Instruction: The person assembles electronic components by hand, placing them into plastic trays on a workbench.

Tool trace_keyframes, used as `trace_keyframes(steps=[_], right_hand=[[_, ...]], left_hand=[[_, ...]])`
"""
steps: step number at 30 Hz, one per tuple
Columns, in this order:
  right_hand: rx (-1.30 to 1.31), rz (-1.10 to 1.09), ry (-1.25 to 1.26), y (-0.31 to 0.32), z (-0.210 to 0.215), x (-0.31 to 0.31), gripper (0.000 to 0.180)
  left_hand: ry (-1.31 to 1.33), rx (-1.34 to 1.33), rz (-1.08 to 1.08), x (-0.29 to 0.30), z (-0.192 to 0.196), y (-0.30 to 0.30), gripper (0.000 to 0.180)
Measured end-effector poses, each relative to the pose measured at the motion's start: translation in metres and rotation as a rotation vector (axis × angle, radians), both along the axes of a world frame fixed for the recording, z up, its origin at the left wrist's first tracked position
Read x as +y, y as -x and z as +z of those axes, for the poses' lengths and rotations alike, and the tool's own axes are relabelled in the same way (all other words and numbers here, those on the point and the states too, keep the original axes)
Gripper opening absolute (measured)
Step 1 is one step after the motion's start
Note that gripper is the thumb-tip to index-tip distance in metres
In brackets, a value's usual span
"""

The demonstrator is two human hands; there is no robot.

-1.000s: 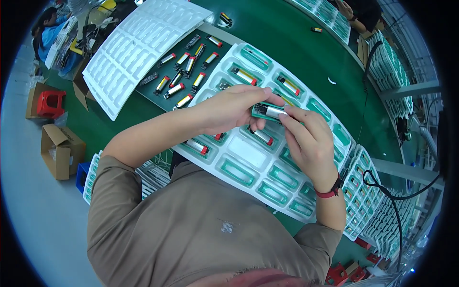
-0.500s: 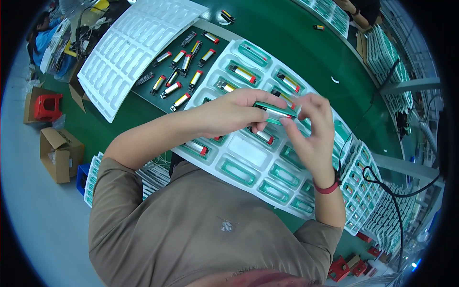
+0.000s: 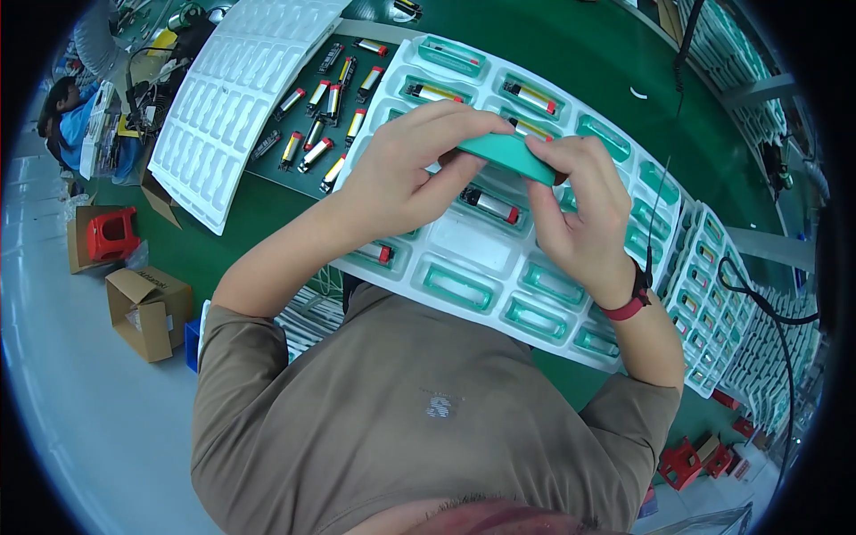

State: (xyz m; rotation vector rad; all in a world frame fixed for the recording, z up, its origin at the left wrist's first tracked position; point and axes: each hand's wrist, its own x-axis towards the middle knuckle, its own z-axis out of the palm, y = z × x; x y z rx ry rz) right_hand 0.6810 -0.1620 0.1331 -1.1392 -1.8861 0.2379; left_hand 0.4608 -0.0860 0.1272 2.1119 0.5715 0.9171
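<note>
My left hand point(image 3: 406, 165) pinches one end of a long, narrow green plastic shell point(image 3: 508, 154). My right hand point(image 3: 584, 209) grips its other end between thumb and fingers. The shell's smooth outer side faces up, hiding whatever is inside it. Below lies a white moulded tray point(image 3: 465, 248) with several similar green shells in its pockets. Some of those shells hold small cylindrical cells with red ends, such as the cell point(image 3: 490, 206) just under my hands. Other green shells, like the near one point(image 3: 457, 286), show no cell, and one tray pocket holds no shell.
Loose cells point(image 3: 316, 153) with red ends lie on the dark green bench to the left. Beyond them, a white tray point(image 3: 232, 85) leans at the edge. Stacked trays point(image 3: 704, 294) stand at right by a black cable point(image 3: 767, 308). Cardboard boxes point(image 3: 150, 312) and a red stool point(image 3: 113, 234) sit on the floor.
The green shell has tipped over, so its smooth back now faces up instead of its open side with the cell. Both hands still hold it. The whole view has shifted slightly.
</note>
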Motion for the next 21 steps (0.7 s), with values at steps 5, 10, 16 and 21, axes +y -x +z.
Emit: trace_keyframes(steps=[5, 10, 16, 21], right_hand=[[0.147, 0.013, 0.008, 0.012, -0.004, -0.007, 0.035], [0.19, 0.015, 0.073, 0.012, -0.002, -0.016, 0.033], [0.108, -0.016, -0.106, 0.018, 0.0, -0.027, 0.03], [0.114, 0.024, 0.35, 0.023, 0.013, -0.046, 0.026]], left_hand=[[0.085, -0.127, -0.116, -0.005, -0.001, 0.0, 0.031], [0.16, -0.098, -0.034, -0.021, 0.001, 0.001, 0.031], [0.261, -0.226, -0.092, -0.038, -0.003, 0.001, 0.031], [0.021, -0.041, -0.094, -0.043, -0.001, 0.017, 0.037]])
